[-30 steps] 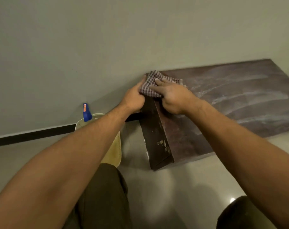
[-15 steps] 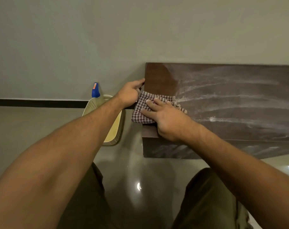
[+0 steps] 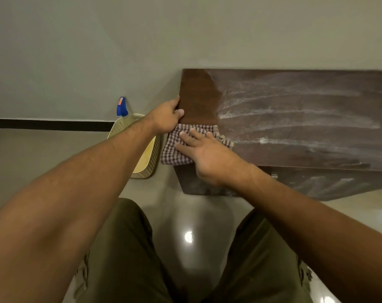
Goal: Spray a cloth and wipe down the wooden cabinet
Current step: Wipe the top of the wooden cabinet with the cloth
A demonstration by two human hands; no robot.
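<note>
A low dark wooden cabinet stands against the wall, its top streaked with pale dust except for a clean brown patch at the left end. A checked cloth lies on the cabinet's front left corner and hangs slightly over the edge. My right hand presses flat on the cloth with straight fingers. My left hand grips the cabinet's left edge, thumb on top, just behind the cloth. A spray bottle's blue top shows behind my left forearm.
A beige plastic basket sits on the floor left of the cabinet, holding the spray bottle. A black skirting strip runs along the wall's foot. My legs in olive trousers are below, over glossy floor tiles.
My right hand has drawn the cloth from the back left corner forward to the front left corner, leaving a clean brown strip. My left hand stayed on the left edge. My view has swung round.
</note>
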